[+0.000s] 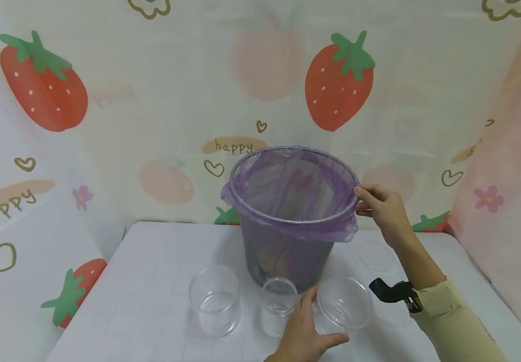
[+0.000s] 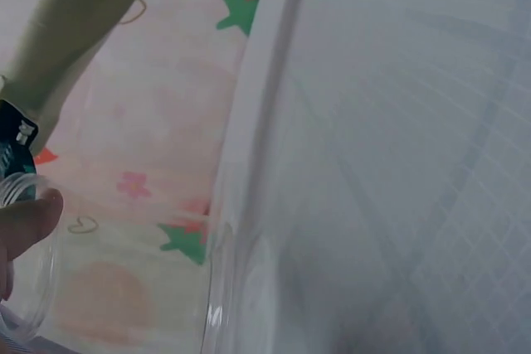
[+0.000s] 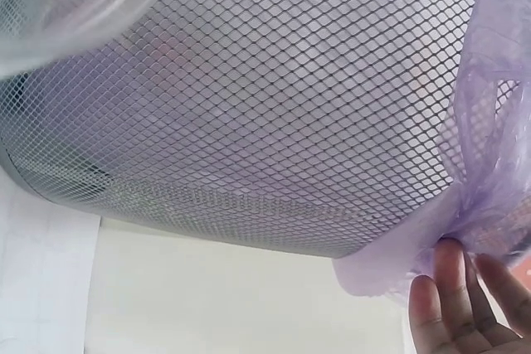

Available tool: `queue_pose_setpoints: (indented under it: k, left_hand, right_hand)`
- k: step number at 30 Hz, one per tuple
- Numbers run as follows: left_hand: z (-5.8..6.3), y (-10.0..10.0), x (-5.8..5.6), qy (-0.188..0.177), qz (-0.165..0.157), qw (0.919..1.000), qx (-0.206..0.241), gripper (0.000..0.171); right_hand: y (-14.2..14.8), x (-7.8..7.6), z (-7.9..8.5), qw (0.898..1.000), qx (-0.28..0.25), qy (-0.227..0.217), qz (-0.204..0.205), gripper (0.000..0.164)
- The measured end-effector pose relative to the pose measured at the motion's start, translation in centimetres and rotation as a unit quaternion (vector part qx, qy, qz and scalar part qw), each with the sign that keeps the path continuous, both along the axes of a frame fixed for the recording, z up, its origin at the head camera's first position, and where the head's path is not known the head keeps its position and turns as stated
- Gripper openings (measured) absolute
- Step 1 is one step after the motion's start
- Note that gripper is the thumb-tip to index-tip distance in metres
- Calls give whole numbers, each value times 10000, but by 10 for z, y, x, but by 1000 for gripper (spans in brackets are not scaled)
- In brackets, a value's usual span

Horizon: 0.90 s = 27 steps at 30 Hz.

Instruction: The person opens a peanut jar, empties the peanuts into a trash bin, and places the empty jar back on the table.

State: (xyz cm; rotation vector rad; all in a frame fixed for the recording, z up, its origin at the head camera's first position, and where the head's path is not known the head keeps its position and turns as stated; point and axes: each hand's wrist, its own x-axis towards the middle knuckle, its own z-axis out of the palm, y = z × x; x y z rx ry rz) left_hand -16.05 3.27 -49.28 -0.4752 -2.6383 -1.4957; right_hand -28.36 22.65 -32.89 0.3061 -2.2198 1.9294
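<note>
A mesh wastebasket (image 1: 283, 256) stands on the table, lined with a purple trash bag (image 1: 296, 231) folded over its rim. My right hand (image 1: 384, 208) pinches the bag at the rim's right side; in the right wrist view its fingertips (image 3: 450, 259) meet the gathered plastic. Low in the head view, my left hand (image 1: 303, 329) grips a clear jar (image 1: 345, 304), fingers at its left side and thumb across the front. The left wrist view shows that thumb (image 2: 33, 221) over the jar's rim. A smaller clear jar (image 1: 278, 301) stands just left of this hand.
A larger clear jar (image 1: 214, 301) stands farther left on the white table (image 1: 152, 281). Flat round clear lids (image 1: 376, 256) lie at the right, beneath my right forearm. A strawberry-print sheet (image 1: 174, 100) hangs behind the table and along both sides.
</note>
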Motion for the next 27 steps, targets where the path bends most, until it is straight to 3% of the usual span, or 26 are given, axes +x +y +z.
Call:
queue_pose_setpoints:
  k: [10, 15, 22, 27]
  left_hand:
    - [-9, 11, 2, -91, 637, 9975, 276, 98]
    - [-12, 13, 1, -91, 708, 9970, 303, 99]
    - [-16, 15, -1, 122, 805, 9964, 223, 99]
    - [-16, 16, 3, 258, 828, 9961, 179, 99]
  right_hand:
    - [1, -1, -1, 10000, 78, 54, -8, 12]
    - [-1, -2, -1, 10000, 35, 28, 8, 13]
    - [-2, -2, 1, 9998, 196, 41, -84, 31]
    - [-1, 0, 0, 9998, 191, 32, -96, 26]
